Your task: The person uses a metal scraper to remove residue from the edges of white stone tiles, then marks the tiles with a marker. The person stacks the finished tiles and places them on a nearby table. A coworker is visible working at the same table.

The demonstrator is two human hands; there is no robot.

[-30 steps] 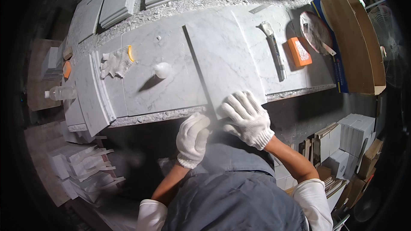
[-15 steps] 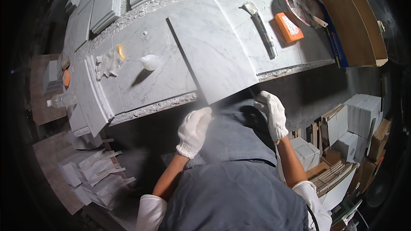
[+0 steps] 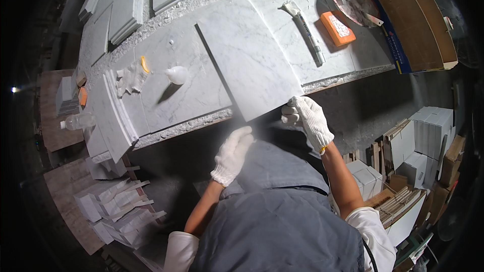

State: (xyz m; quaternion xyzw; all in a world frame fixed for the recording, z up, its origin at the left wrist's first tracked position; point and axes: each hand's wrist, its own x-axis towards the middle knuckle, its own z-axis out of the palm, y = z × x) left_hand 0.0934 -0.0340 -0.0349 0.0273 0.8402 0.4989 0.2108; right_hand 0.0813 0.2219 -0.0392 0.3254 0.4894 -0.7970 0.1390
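Right hand [image 3: 308, 119], white glove, grips the near corner of the marble slab [image 3: 249, 65] at about 6 o'clock of the slab, which overhangs the bench [image 3: 166, 98] edge. Left hand [image 3: 232, 155], gloved, hangs just below the slab's edge, fingers loosely curled, holding nothing. Brush [image 3: 305, 27] and orange block [image 3: 337, 28] at 2 o'clock.

Marble slab [image 3: 252, 60]: white with faint grey veining, rectangular, thin, smooth-faced. Lies flat atop the marble-covered workbench [image 3: 166, 95], long axis running 11 to 5 o'clock. Its near corner overhangs the bench's front edge toward 6 o'clock; the rest is supported.
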